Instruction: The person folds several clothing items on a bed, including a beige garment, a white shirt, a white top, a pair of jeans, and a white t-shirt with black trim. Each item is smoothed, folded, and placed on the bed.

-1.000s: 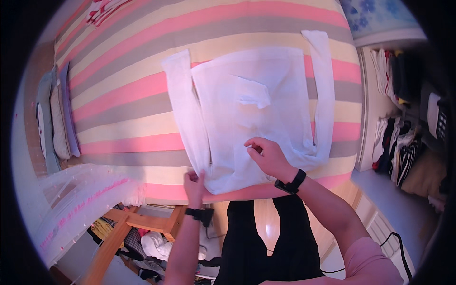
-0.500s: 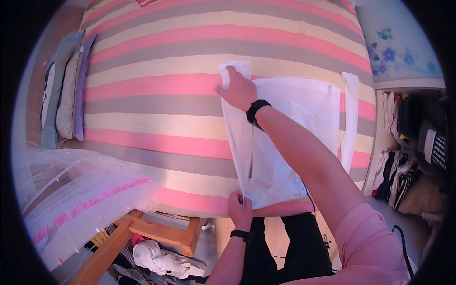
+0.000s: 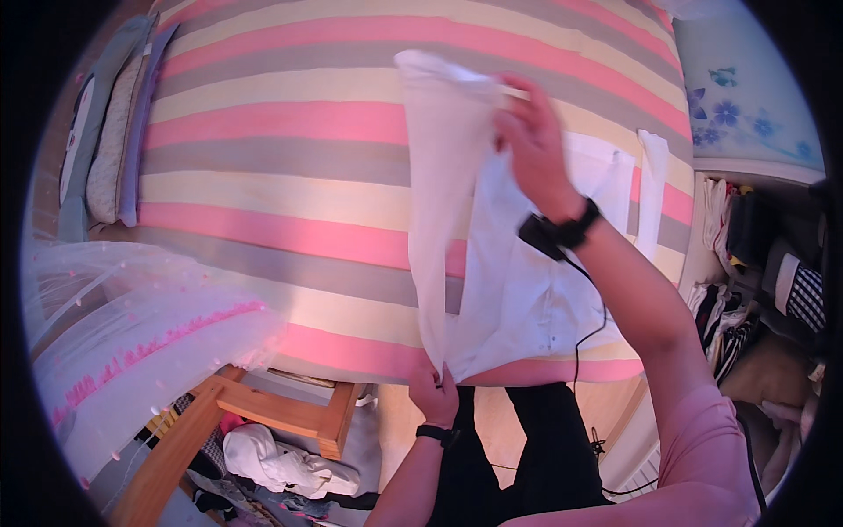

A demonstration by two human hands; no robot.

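Observation:
A white long-sleeved shirt [image 3: 527,281] lies on the striped bedspread, one sleeve [image 3: 651,189] stretched out along its right side. Its left part rises as a long raised flap [image 3: 446,149] of cloth. At the flap's far end, my right hand [image 3: 534,140] pinches the cloth edge; the fingers are slightly blurred. My left hand [image 3: 435,393] grips the near corner of the shirt at the bed's front edge. A black band with a small dark box and cable sits on my right wrist; another black band circles my left wrist.
The bed [image 3: 263,184] has pink, grey and cream stripes. Pillows [image 3: 110,132] stand at its left end. White netting [image 3: 149,325] and a wooden frame [image 3: 281,410] with clothes beneath are at lower left. Shelves of folded clothes [image 3: 724,307] line the right. A black cable [image 3: 577,378] hangs before me.
My right hand has moved right and farther from me, lifting the far end of the shirt flap off the bed. My left hand still holds the near corner. The view has shifted slightly.

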